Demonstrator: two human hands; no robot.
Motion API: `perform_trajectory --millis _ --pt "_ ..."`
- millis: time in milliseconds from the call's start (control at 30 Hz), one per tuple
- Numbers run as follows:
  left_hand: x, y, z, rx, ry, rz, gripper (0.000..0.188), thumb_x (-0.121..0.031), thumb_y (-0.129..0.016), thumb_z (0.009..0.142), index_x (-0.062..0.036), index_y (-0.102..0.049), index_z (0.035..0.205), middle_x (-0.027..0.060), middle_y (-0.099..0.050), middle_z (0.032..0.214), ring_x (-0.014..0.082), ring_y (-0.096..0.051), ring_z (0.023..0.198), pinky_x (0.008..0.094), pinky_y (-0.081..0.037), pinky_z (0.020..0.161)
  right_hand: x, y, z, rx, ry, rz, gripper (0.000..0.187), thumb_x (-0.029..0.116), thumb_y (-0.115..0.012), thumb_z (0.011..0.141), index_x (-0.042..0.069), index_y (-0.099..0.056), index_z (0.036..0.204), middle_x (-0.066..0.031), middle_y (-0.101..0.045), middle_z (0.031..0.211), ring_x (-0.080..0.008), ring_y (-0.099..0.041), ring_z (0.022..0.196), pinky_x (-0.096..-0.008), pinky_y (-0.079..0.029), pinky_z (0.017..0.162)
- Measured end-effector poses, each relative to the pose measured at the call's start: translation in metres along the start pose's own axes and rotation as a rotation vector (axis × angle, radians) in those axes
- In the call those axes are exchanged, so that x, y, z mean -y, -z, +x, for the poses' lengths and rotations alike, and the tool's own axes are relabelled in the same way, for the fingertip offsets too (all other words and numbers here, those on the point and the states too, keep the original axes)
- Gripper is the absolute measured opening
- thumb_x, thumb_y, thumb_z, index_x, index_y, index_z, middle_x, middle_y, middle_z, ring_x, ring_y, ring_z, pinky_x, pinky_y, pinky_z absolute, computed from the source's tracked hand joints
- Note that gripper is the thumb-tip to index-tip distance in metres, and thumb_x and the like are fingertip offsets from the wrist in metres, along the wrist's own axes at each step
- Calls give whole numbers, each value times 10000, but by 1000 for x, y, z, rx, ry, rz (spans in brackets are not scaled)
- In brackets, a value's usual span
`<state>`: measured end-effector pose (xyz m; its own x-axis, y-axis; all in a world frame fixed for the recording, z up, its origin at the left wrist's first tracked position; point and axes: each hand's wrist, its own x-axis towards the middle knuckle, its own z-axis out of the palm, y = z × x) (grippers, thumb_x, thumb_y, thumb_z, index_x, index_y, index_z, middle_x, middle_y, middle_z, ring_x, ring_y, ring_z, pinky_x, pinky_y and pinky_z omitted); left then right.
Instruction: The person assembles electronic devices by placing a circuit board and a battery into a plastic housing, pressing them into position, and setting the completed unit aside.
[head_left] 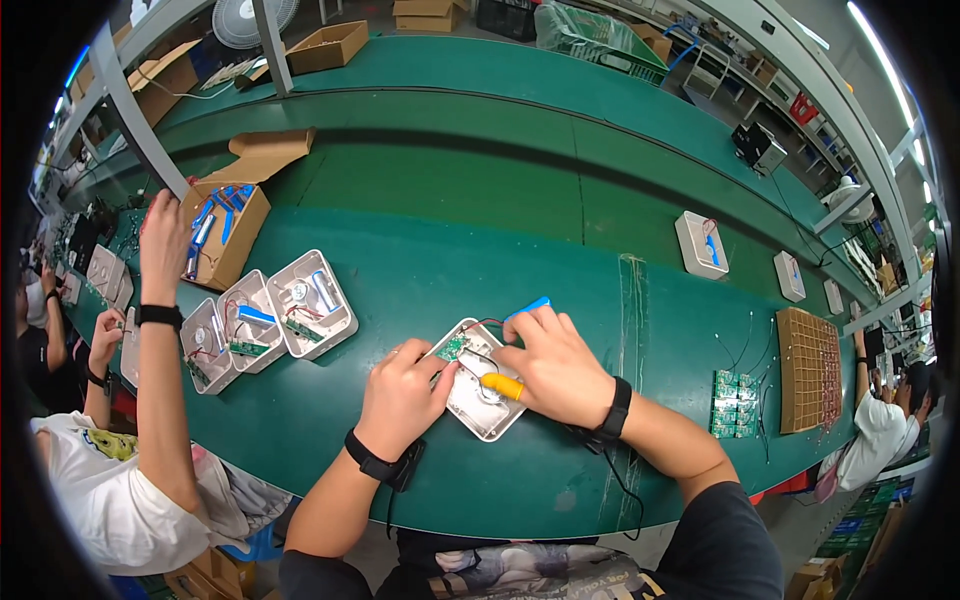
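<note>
In front of me on the green bench is a white plastic housing (487,422) with round fittings inside. Over its far left part, my left hand (402,398) pinches the edge of a small green circuit board (453,347). My right hand (560,368) is closed around a yellow-handled tool (503,386), whose thin dark end points toward the board; its exact kind is unclear. A blue cylindrical battery (540,305) shows beyond the right hand's fingers, partly hidden by them. Red and dark wires run near the board.
Left of me stand several white housings (318,340) with batteries and boards, beside a carton (245,235) of blue batteries. A co-worker's hand (165,240) reaches to that carton. On the right are green circuit boards (735,405), a brown grid tray (800,370) and another housing (702,245).
</note>
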<state>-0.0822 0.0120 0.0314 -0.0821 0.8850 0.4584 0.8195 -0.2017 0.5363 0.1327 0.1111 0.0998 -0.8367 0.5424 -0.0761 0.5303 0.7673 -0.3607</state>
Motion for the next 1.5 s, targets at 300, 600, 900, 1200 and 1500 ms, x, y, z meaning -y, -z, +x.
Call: perform_trajectory --millis 300,600,900,1200,1500 --pt "-2 -1 0 -17 -3 -4 90 -94 -836 860 -22 -783 846 106 -701 929 315 -697 767 428 -575 687 1 -44 -6 -201 124 16 338 305 -787 945 57 -805 1174 -221 -379 1664 -532 -255 1566 -631 -295 1234" --pt "1 -2 -1 -20 -7 -2 91 -90 -831 864 -18 -779 846 101 -697 910 312 -695 769 428 -571 685 -3 -23 -5 -155 36 -64 360 371 -787 954 100 -823 1189 -228 -347 1699 -554 -203 1586 -700 -221 1249" --pt "0 -1 0 -30 -6 -4 95 -87 -829 866 -17 -771 836 99 -694 906 311 -693 771 430 -567 682 -8 -24 -3 -138 106 36 340 315 -805 923 133 -819 1210 -193 -393 1692 -495 -259 1594 -674 -215 1263" --pt "3 -1 1 -11 -28 -21 100 -91 -829 870 -16 -767 843 105 -685 916 321 -682 769 433 -559 685 -63 -16 17 -97 43 -103 390 118 -756 920 69 -738 1306 -98 -723 1268 -298 -659 1236 -500 -478 1084" --pt "2 -1 0 -5 -13 -14 106 -91 -819 879 -12 -759 842 107 -681 918 322 -682 770 437 -558 687 -48 5 23 -92 -186 554 233 78 -734 956 31 -754 1183 -112 -732 985 -259 -712 830 -374 -583 756"
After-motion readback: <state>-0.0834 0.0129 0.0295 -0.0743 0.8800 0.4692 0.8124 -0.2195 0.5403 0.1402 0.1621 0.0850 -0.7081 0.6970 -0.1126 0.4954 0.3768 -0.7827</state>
